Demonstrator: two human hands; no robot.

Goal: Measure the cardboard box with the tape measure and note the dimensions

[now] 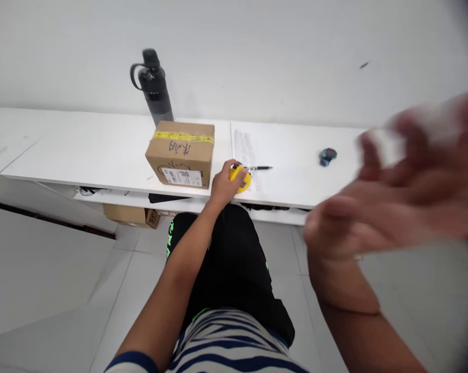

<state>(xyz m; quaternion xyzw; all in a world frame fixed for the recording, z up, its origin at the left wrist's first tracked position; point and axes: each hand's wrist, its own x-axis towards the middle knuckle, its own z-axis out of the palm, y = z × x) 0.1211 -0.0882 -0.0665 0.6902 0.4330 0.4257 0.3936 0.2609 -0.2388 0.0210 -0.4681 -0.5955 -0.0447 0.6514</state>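
My left hand (223,184) rests on the white shelf top, its fingers closed around a yellow tape measure (244,183). Just past the tape measure lies a black and silver pen (262,168), on a sheet of paper (244,141) with grey scribbles or writing too faint to read. Close to the left of that hand sits a taped cardboard box (183,151) with handwriting and a white label. My right hand (405,197) is raised near the camera at the right, blurred, its fingers apart and nothing seen in them.
A dark water bottle (155,88) stands behind the box against the wall. Farther right on the shelf top (288,181) is a small blue object (327,156), its kind unclear. Below, a lower shelf holds dark items, and another cardboard box (127,214) is under it.
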